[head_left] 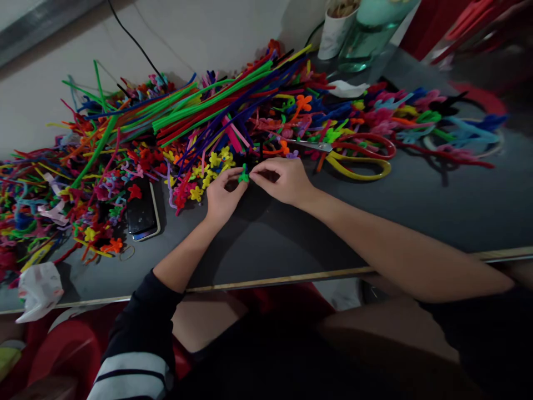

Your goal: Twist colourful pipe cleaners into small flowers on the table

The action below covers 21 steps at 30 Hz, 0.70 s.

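Thumb and fingertips of my left hand [225, 193] pinch a small green pipe-cleaner piece [244, 174], bent into a flower-like shape. My right hand [287, 180] is just to its right, thumb and forefinger pressed together close to the green piece. What lies between those right fingertips is too small to tell. Behind my left hand is a cluster of yellow pipe-cleaner flowers [214, 161]. Scissors [362, 155] with one red and one yellow handle loop lie beyond my right hand, their blades pointing left.
A long bundle of pipe cleaners [216, 100] lies on a heap of coloured pieces along the wall. Left of my hands is a phone [144, 208] with a red piece on it. A crumpled white plastic bag [40, 289], a paper cup [338, 30] and a clear greenish container [370, 41] stand farther out.
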Motion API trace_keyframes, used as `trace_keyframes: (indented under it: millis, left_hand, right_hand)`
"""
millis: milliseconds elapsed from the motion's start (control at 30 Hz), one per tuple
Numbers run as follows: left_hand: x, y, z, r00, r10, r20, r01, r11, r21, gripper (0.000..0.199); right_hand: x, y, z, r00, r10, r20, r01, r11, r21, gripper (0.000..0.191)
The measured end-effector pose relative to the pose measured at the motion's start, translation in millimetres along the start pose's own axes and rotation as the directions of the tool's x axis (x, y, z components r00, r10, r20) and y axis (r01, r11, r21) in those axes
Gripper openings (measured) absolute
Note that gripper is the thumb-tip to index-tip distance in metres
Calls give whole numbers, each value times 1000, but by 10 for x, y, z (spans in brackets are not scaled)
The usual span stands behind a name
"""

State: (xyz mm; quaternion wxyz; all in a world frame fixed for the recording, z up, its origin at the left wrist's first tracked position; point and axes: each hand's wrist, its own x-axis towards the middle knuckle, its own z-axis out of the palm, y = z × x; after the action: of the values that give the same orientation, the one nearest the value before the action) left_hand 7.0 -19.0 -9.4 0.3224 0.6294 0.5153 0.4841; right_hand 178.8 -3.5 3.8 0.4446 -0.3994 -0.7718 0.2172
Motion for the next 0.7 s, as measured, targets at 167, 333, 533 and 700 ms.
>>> trace_keyframes:
  millis: [167,333,533,700]
  left_hand:
    - [-9,15,-8,998,-50,-23,47,995,-84,15]
    - [-34,50,-17,996,-88,-17,86,992,-93,12]
    - [-48,60,-17,997,-57,-58,53,996,-65,9]
    - [-62,84,-6,994,-4,-106,5,1000,7,7]
  right_hand:
    - [-23,4,32,998,-62,6,62,996,-58,15]
    - [-48,-67,26,996,-65,-63,64,998,-23,14]
    - [-69,-119,52,996,25,-87,-24,1000,5,22]
    - [-78,-181,54,995,71,-72,-72,997,-12,23]
